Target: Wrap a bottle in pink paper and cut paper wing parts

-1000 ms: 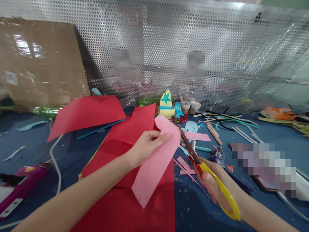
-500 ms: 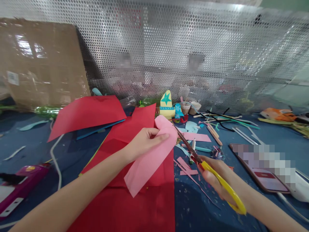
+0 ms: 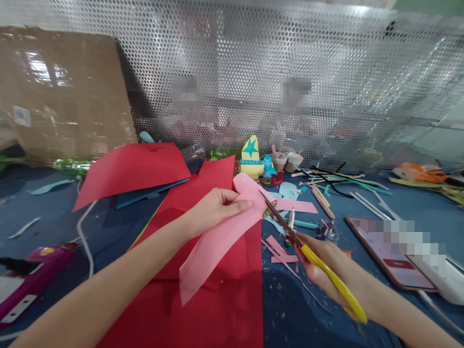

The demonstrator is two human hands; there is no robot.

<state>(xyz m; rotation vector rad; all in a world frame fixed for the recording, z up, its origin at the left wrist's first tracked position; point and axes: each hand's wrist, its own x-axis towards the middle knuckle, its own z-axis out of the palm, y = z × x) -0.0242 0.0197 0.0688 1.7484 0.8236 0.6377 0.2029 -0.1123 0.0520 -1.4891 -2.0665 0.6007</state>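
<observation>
My left hand [image 3: 221, 208] pinches a sheet of pink paper [image 3: 217, 246] near its rounded upper end, thumb on top. The paper's lower end hangs down to the left and curls. Yellow-handled scissors [image 3: 326, 275] are in my right hand [image 3: 322, 261], my fingers wrapped round the handles. Their dark blades point up and left, and the tips lie at the right edge of the pink paper. Whether the blades are closed on the paper I cannot tell. Below the pink paper lie large sheets of red paper [image 3: 232, 314].
Pink paper scraps [image 3: 282, 256] and a marker [image 3: 291, 220] lie right of the red sheets. A phone [image 3: 387, 256] rests at the right. Behind stand a yellow paper boat [image 3: 252, 166] and a perforated metal panel [image 3: 246, 63]. A purple device [image 3: 39, 275] is at the left.
The pink paper's lower end has swung slightly left and down and curls more. The scissors have shifted only a little at the paper's edge. My left hand has barely moved.
</observation>
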